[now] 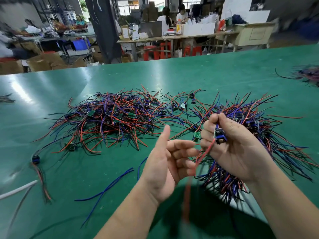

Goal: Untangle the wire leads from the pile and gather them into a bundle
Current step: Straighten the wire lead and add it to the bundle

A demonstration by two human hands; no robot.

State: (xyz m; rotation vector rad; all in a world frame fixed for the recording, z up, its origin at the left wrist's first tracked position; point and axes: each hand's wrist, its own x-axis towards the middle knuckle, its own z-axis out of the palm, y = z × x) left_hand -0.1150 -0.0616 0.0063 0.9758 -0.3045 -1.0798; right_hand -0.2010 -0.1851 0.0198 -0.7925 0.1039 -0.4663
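Observation:
A tangled pile of red, blue and black wire leads (110,118) with small green boards lies on the green table (51,94), left of centre. A second, more aligned heap of leads (269,135) lies at the right, behind my right hand. My right hand (231,149) grips a wire lead with a blue component (219,136); its red wire hangs down, blurred. My left hand (165,168) is held palm-up beside it, thumb raised and fingers loosely curled near the hanging red wire, holding nothing that I can make out.
Loose blue wires (110,185) lie near the front. A lead with a blue part (36,159) lies at the left, a white cable (17,190) near the left edge. Another wire heap (307,75) sits far right. People work at benches beyond the table.

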